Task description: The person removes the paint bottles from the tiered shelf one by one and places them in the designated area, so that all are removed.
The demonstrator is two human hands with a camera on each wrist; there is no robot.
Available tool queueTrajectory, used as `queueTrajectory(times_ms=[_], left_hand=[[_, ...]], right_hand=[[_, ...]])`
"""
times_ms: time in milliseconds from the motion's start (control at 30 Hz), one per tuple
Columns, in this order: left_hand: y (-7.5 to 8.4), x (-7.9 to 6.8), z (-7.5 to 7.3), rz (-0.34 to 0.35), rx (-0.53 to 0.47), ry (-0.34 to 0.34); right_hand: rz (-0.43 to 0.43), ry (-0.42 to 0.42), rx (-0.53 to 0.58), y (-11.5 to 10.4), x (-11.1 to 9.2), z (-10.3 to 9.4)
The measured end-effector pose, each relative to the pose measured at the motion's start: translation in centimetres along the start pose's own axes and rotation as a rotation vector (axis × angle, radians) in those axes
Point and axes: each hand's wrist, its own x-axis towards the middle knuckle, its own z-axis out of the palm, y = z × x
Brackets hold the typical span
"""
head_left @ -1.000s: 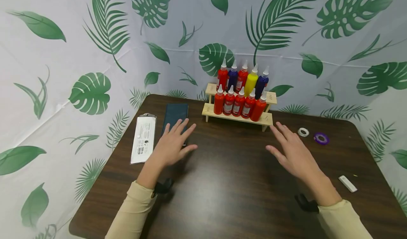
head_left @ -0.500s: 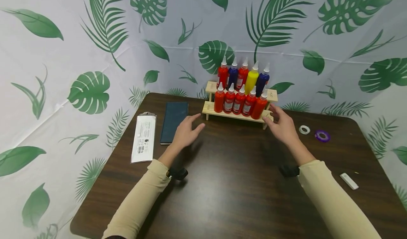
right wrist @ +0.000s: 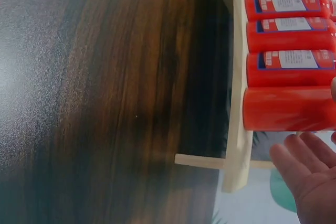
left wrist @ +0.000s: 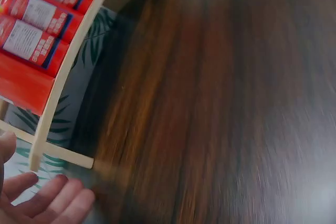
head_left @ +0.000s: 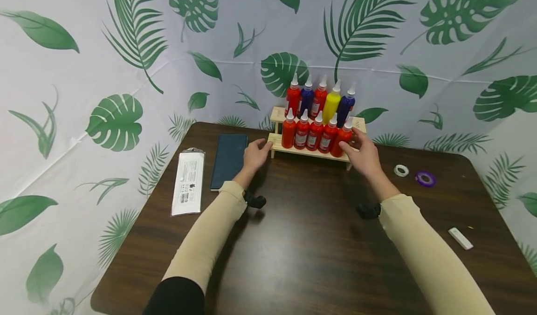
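Observation:
A two-tier wooden rack (head_left: 277, 142) stands at the back of the table, holding upright squeeze bottles with white nozzle tips. Red ones fill the front row; behind them are red, dark blue and yellow (head_left: 332, 106) ones. My left hand (head_left: 256, 154) is at the lower tier's left end; its fingers (left wrist: 67, 199) stretch past that end, holding nothing. At the rack's right end, my right hand (head_left: 364, 156) has its thumb before the rightmost front red bottle (head_left: 338, 146). In the right wrist view its loosely extended fingers (right wrist: 300, 160) lie beside that bottle, seemingly apart from it.
Left on the dark wooden table (head_left: 289, 240) lie a dark blue notebook (head_left: 228, 161) and a white package (head_left: 187, 182). To the right are a white tape roll (head_left: 401, 170), a purple roll (head_left: 425, 179) and a small white bar (head_left: 460, 238). A leaf-patterned cloth (head_left: 235, 21) hangs behind.
Both hands have moved forward from above the table to the rack, the left to its left end, the right to the rightmost front bottle. The bottles and rack have stayed put.

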Motion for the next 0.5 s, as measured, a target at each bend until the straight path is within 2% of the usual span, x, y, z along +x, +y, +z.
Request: queueTrajectory(times_ms=[133,267,500], left_hand=[[-0.2,0.6,0.9,-0.033,-0.118,0.049],[-0.3,0.9,1.5,-0.047,-0.188,0.098],[0.1,1.2,1.9,-0.151,-0.358,0.099]], right_hand=[[0.002,0.002,-0.001,-0.1,0.2,0.2],[0.011,0.004,-0.003,-0.2,0.3,0.4],[0.019,0.003,-0.011,0.0,0.6,0.6]])
